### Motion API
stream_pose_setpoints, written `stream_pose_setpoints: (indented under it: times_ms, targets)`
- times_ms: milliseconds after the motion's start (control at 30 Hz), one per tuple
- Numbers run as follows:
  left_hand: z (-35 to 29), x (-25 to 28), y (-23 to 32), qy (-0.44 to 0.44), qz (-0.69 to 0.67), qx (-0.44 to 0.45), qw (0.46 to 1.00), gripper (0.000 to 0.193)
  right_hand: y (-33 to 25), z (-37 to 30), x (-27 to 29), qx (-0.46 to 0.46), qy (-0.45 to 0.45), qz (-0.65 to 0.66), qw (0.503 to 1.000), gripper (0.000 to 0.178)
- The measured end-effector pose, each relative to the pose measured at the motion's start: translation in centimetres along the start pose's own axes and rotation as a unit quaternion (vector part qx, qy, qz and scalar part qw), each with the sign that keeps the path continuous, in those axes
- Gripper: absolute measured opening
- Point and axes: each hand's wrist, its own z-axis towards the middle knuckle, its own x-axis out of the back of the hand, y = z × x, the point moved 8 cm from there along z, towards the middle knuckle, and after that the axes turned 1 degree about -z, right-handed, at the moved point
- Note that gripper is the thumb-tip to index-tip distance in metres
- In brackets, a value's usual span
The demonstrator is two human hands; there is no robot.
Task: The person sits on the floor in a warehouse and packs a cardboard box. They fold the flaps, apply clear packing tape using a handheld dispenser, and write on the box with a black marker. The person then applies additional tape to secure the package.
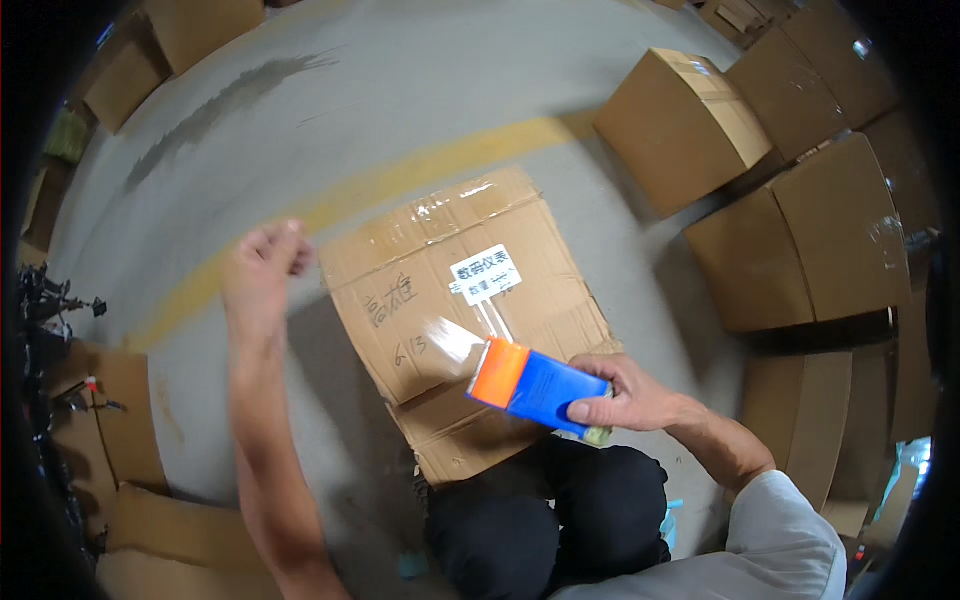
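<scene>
My right hand [640,395] grips a blue tape dispenser [550,390] with an orange front end, held over the lower right of a cardboard box [400,330]. The box stands in front of my knees, with clear shiny tape along its far edge and a white printed label [486,275] near the middle of its top. Dark handwriting marks the cardboard left of the label. Off the box's far left corner, my left hand [270,255] is raised with its fingers curled closed. Whatever those fingers may hold is too small to make out.
Large cardboard boxes [690,130] stand along the right side, several of them stacked. More boxes [200,30] are at the far left. Open cardboard [180,530] and a tangle of black parts [60,300] lie at the left. A yellow line [440,155] crosses the grey floor.
</scene>
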Motion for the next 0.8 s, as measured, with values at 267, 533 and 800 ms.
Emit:
stream_pose_setpoints:
  times_ms: [267, 533, 800]
  targets:
    - [-1.1, 8.3, -5.7, 0.134, -0.02, 0.046, 0.99, 0.029, -5.2, 6.1, 6.3, -0.01, 0.005, -0.104, 0.995, 0.061]
    - [-4.9, 11.9, -14.7, 0.285, -0.091, 0.12, 0.947, 0.033, -14.3, 16.6, 7.6, 0.074, -0.041, -0.306, 0.948, 0.053]
    - [-6.8, -1.3, -37.1, 0.15, 0.14, 0.221, 0.954, 0.042, -14.6, 24.0, 0.7, 0.045, -0.056, -0.435, 0.898, 0.055]
